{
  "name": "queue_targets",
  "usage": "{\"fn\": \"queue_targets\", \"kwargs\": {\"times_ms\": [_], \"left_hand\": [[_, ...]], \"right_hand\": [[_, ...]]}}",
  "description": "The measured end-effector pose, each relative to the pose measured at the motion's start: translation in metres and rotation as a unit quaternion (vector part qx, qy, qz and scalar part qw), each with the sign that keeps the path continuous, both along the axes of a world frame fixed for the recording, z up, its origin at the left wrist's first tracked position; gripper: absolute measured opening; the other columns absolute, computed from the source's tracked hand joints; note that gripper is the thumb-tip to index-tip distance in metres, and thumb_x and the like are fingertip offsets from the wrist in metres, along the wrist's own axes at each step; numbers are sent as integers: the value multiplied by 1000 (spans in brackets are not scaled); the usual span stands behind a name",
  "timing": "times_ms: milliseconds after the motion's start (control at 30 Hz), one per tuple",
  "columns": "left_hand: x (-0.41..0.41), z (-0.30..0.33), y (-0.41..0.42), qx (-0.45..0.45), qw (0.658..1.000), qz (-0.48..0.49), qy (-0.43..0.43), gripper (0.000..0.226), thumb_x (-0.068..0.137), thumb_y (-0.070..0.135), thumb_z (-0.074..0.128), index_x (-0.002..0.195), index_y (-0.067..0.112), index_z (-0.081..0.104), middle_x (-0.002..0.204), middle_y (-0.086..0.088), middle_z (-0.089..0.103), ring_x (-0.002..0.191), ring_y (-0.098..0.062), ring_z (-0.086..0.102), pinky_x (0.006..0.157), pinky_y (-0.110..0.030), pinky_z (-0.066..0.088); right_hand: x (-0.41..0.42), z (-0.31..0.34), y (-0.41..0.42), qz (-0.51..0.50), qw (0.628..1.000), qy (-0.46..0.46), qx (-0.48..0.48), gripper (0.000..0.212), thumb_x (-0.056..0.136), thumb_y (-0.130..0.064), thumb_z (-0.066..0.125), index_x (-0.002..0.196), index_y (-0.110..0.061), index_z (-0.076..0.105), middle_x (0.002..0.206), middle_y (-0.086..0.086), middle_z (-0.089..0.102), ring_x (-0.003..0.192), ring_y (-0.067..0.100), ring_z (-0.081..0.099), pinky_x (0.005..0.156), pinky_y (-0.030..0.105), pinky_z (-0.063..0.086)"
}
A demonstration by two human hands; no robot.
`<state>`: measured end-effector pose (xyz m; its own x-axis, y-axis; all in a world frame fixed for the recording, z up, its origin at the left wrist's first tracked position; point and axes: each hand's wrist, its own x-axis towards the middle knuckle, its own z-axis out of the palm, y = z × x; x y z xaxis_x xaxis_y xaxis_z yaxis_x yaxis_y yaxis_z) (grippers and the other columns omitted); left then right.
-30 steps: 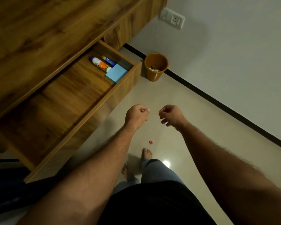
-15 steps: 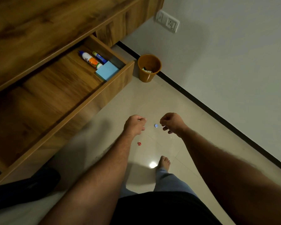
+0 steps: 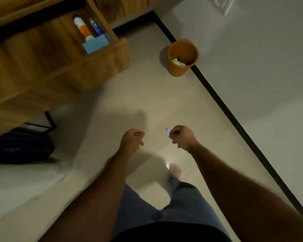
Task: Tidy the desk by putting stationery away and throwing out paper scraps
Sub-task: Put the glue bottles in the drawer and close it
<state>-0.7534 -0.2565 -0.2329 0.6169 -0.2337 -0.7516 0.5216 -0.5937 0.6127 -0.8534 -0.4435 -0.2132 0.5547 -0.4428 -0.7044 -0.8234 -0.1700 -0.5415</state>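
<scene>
Fingers of both the left hand (image 3: 132, 139) and right hand (image 3: 181, 137) are curled closed, contents unclear, above the pale floor (image 3: 147, 95); the round orange plastic bin (image 3: 182, 58) holding paper scraps (image 3: 178, 61) stands well ahead by the wall.

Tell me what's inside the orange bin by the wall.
The orange bin holds a few crumpled paper scraps, pale with a darker bit, lying at the bottom. The near wall hides part of the bottom, so anything lying there cannot be seen.
</scene>
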Motion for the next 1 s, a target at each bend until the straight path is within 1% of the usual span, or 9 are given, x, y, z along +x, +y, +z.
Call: {"fn": "queue_targets", "kwargs": {"times_ms": [100,167,233,300,433,533,767,900,1000], "left_hand": [[-27,-15,-13,19,1000,8,0,6,92,23,62,88,19,61,83,-3,65,73,-18,64,64,-32,50],[-37,-26,-22,31,999,-2,-7,8,92,25,62,95,17,62,87,-3,66,79,-20,66,69,-36,54],[-40,-39,-30,37,999,-6,-11,10,91,27,63,96,18,62,88,-3,67,81,-21,67,71,-36,55],[-39,-62,-39,31,999,-13,-13,10,89,29,64,92,19,63,89,-3,70,80,-21,68,70,-36,53],[-36,-121,-44,50,995,-76,-45,21,87,35,65,99,18,68,95,-1,71,85,-18,68,77,-36,55],[-44,-169,-34,68,993,-73,-56,20,88,34,64,101,18,68,102,-1,71,93,-19,68,80,-38,55],[-83,-287,-13,136,988,-46,-55,17,87,29,66,102,20,67,95,2,69,89,-16,66,79,-31,55],[-92,-355,-21,174,983,-10,-63,22,87,27,67,106,17,68,105,-1,70,95,-15,63,81,-23,43],[-89,-408,-35,185,980,14,-70,29,87,26,68,113,14,66,108,-2,69,91,-10,57,80,-21,39]], "right_hand": [[-21,-25,-24,14,1000,9,-3,11,80,-12,56,76,-7,65,78,-8,61,70,22,72,52,23,46],[-31,-44,-34,17,1000,20,1,13,79,-12,57,80,-3,66,72,-12,62,69,21,72,57,26,48],[-35,-62,-41,14,999,31,6,10,79,-13,59,78,-8,67,66,-7,65,70,21,73,58,26,49],[-35,-83,-46,3,999,35,5,8,78,-14,60,79,-12,67,68,-3,68,68,18,72,58,25,50],[-33,-135,-55,11,999,39,-10,7,77,-16,60,78,-14,67,70,-5,69,63,12,70,58,26,51],[-38,-183,-59,48,998,41,-19,6,78,-16,62,78,-17,67,69,-6,69,66,12,68,58,24,49],[-46,-301,-72,149,986,52,-48,8,81,-13,60,80,-14,67,72,-8,67,76,15,65,64,22,46],[-37,-366,-88,217,972,41,-74,6,83,-14,62,82,-15,68,81,-6,68,82,15,63,68,23,42],[-22,-417,-98,257,962,26,-94,5,85,-14,64,85,-13,68,80,-6,64,84,16,64,69,20,38]]}}
